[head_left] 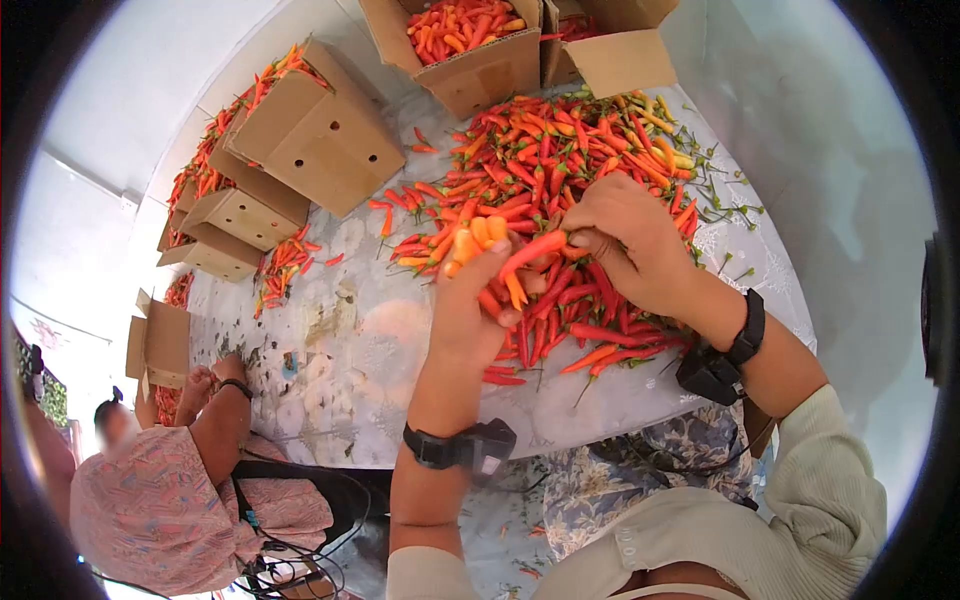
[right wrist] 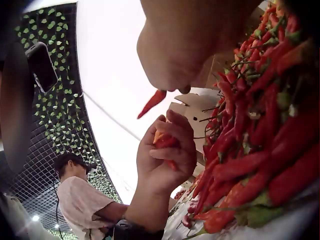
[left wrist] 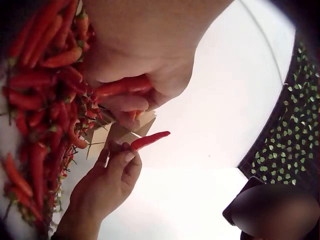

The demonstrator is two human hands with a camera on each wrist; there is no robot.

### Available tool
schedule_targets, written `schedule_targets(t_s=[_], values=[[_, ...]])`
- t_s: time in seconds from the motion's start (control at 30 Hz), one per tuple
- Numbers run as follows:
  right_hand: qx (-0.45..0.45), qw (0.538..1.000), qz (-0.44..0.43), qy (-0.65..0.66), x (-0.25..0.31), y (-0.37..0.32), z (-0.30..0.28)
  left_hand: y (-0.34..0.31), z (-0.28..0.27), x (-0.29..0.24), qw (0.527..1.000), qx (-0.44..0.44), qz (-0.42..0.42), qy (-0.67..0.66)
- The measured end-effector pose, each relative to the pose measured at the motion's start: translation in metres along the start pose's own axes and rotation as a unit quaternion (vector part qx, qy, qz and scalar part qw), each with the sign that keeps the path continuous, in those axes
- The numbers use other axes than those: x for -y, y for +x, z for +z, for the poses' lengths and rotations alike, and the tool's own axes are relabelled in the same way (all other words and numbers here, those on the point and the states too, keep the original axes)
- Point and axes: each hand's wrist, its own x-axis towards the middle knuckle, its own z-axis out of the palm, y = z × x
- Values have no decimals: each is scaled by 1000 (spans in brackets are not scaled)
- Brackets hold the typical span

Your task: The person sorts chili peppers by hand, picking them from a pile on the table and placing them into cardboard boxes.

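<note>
My left hand [head_left: 468, 310] curls its fingers around several orange and red chili peppers [head_left: 480, 236]; in the right wrist view they poke out between the fingers [right wrist: 176, 131]. Just to the right of it, my right hand [head_left: 635, 245] pinches one red chili pepper [head_left: 535, 250] near its stem end. That pepper [left wrist: 150, 140] points away from the fingertips in the left wrist view, and its stem end is hidden by them. Both hands are over the front of a large heap of red and orange chilies [head_left: 540, 150] on the table.
Cardboard boxes of chilies [head_left: 325, 135] stand along the far left, and another filled box [head_left: 490, 75] is at the back. Loose green stems [head_left: 735, 210] lie at the right. Another person [head_left: 200, 500] works at the left of the patterned table [head_left: 350, 390].
</note>
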Motion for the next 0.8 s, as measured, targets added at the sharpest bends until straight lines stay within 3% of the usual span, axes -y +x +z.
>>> schedule_targets(t_s=[0.07,0.23,0.37,0.53,0.8], values=[[30,999,-5,-11,3,1,-1,-2,8,1,999,37,-31,22],[37,999,2,-9,4,1,-5,-5,12,0,997,33,-51,47],[43,996,49,57,7,0,-5,-4,9,-2,992,43,-77,94],[55,974,138,169,11,-1,-7,-4,13,4,988,24,-43,144],[35,993,88,70,10,-2,-7,-3,15,4,984,27,-17,174]])
